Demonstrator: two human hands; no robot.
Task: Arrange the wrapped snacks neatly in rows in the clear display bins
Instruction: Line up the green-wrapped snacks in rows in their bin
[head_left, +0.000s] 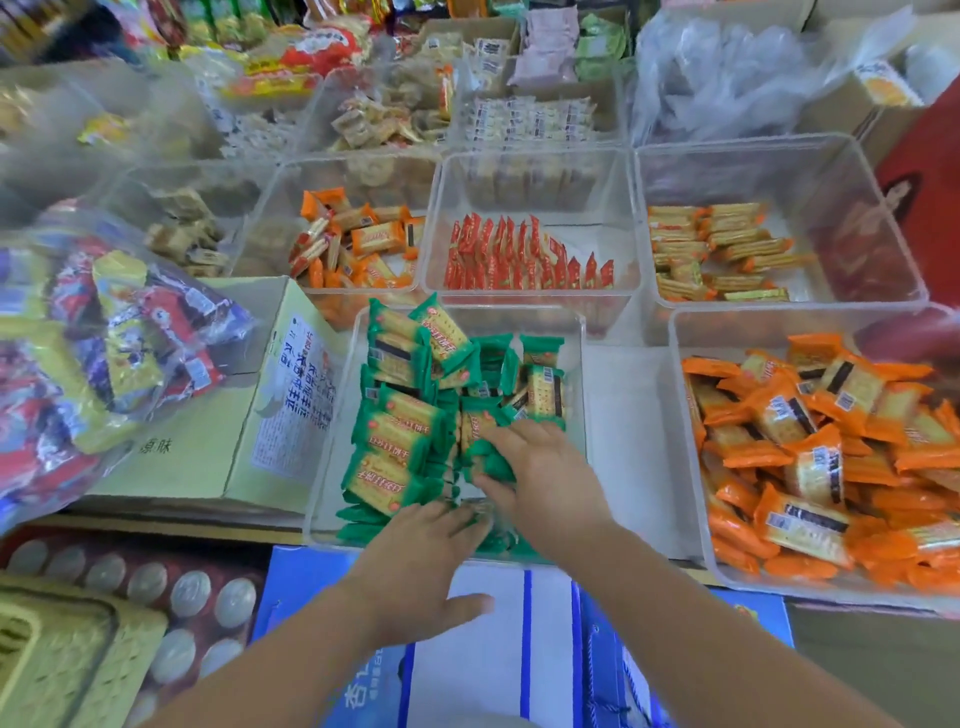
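While in row, green snacks (395, 436) crosswise.

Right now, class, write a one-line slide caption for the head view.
Right hand grips green snacks in a clear bin, left hand at its front edge; orange snacks alongside.

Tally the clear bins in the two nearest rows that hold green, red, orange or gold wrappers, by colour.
Green-snack bins: 1
Red-snack bins: 1
Orange-snack bins: 2
Gold-snack bins: 1
Total: 5
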